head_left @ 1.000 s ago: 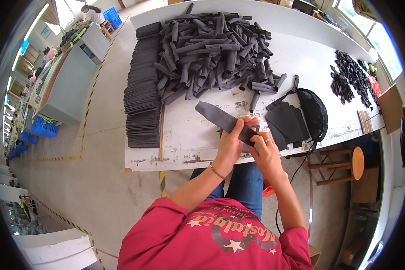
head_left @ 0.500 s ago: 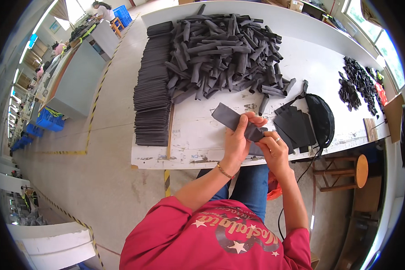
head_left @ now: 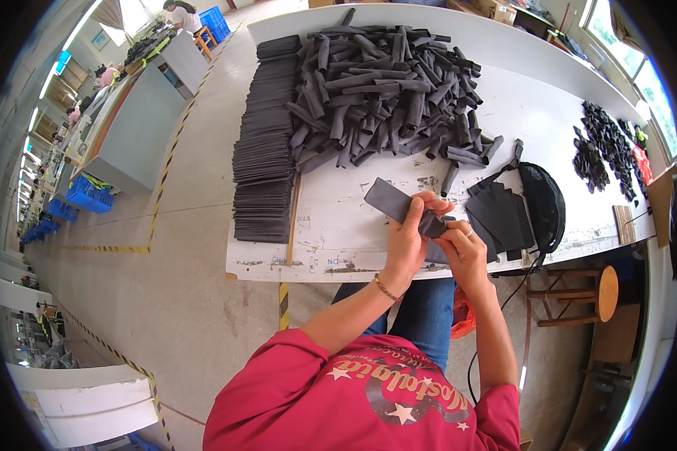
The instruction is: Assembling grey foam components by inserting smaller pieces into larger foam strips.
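Observation:
Over the near edge of the white table (head_left: 338, 225), I hold a dark grey fabric tube (head_left: 388, 198), flat at its far left end. My left hand (head_left: 409, 239) is closed round its middle, thumb on top. At the near right end, the fingers of my right hand (head_left: 465, 252) pinch the fabric, which is bunched and creased there. What lies inside those fingers is hidden. Beyond my hands rises a heap of loose dark grey fabric tubes (head_left: 387, 86). A long row of flattened fabric pieces (head_left: 265, 150) is stacked to its left.
Right of my hands lie several flat dark pieces (head_left: 504, 218) and a black domed fabric item (head_left: 545, 210) with a strap and cord. Small black parts (head_left: 613, 150) are heaped farther right. A wooden stool (head_left: 608, 295) stands by the table. Another person (head_left: 182, 16) sits far left.
The whole view has shifted slightly, moving the table a little to the right in the picture. Both hands keep hold of the fabric tube, with only slight movement of the right fingers.

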Tool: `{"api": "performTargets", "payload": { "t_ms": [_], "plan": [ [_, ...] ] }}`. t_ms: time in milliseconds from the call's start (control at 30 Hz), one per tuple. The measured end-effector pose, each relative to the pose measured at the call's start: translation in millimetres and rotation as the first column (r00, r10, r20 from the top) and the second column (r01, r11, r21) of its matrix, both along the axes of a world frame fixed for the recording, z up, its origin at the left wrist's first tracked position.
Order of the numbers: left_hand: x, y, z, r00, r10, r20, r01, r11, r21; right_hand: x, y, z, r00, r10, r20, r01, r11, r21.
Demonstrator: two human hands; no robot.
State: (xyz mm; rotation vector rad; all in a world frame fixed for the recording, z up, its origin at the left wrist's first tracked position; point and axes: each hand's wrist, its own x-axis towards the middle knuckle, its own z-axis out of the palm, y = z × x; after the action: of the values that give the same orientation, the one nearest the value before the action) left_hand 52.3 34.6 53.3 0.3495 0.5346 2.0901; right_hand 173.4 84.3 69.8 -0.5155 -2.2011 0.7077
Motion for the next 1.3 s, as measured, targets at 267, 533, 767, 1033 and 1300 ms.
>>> {"api": "performTargets", "payload": {
  "t_ms": [267, 533, 767, 1033, 1300],
  "plan": [
    [-1.4, 1.8, -0.4, 1.000, -0.003, 0.024, 0.004, 1.000, -0.028, -1.4, -1.3, 5.4, 0.999, -0.038, 0.002, 0.038, 0.990, -0.135],
    [-12.7, 1.9, 7.9, 0.995, -0.052, -0.088, 0.053, 0.999, 0.007, -18.8, -10.6, -10.8, 0.900, -0.300, -0.317, -0.052, 0.647, -0.761],
    [-20.4, -5.1, 10.9, 0.996, -0.057, -0.074, 0.058, 0.998, 0.003, -20.3, -13.1, -2.9, 0.898, -0.293, -0.328, -0.074, 0.635, -0.769],
    [-62.1, -32.1, -8.9, 0.986, 0.063, -0.152, -0.080, 0.991, -0.106, -15.8, -9.5, 1.3, 0.931, -0.185, -0.315, -0.058, 0.775, -0.629],
    [-62.3, -31.4, -5.4, 0.984, 0.127, -0.123, -0.142, 0.982, -0.121, -9.8, 4.9, -6.3, 0.987, -0.118, -0.112, -0.004, 0.673, -0.740]
  ]
}}
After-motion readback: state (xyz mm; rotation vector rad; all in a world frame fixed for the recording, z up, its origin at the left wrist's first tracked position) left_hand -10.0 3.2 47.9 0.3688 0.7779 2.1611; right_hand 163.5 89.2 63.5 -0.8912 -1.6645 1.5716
